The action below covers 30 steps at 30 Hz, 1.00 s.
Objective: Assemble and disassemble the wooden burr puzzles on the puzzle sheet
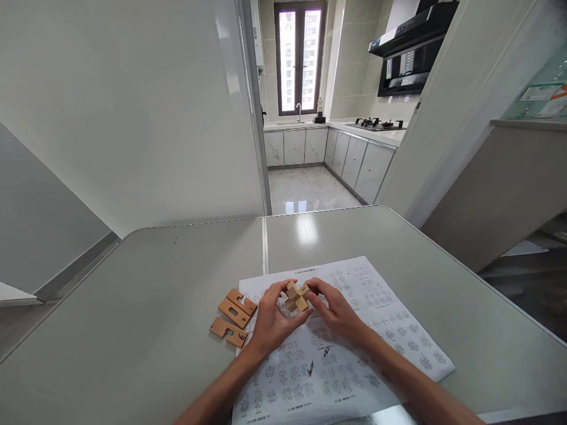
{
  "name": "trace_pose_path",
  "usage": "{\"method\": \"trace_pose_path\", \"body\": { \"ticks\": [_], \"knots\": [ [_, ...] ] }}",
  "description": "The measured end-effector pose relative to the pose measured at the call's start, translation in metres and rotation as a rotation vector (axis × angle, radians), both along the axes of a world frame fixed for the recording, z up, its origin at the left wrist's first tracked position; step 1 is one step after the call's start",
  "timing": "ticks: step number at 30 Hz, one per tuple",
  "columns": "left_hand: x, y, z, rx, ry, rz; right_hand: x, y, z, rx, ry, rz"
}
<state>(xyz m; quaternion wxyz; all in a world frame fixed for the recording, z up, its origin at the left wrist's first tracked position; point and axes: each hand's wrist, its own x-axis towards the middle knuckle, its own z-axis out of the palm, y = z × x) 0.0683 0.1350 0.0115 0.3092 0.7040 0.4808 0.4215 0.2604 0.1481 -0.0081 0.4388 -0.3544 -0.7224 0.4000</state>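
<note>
**Both hands pinch a wooden puzzle over the sheet**

The wooden puzzle [296, 296], a small cross of interlocked blocks with no single long axis, is held just above the far middle of the printed sheet [354, 342]. It sits squarely between the hands, neither one nearer. The left hand [272, 321] pinches its left side with thumb and curled fingers, and the right hand [336, 313] pinches the right side likewise. Three loose wooden pieces [234, 316] lie on the tabletop [133, 307] just off the sheet's left edge, closer to the left hand.

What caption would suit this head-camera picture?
Over a printed sheet on a grey table, left hand and right hand hold a wooden puzzle; three loose pieces lie beside.
</note>
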Motion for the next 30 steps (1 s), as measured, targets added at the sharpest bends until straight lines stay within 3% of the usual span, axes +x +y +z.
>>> {"method": "trace_pose_path", "body": {
  "ticks": [4,30],
  "knots": [
    [-0.0026,0.0033,0.0024,-0.130,-0.095,-0.074,0.0009,0.0020,0.0022,0.012,0.006,0.018],
    [-0.0031,0.0073,0.0065,-0.281,-0.380,-0.257,0.0020,0.0062,0.0051,-0.062,0.078,-0.016]
  ]
}}
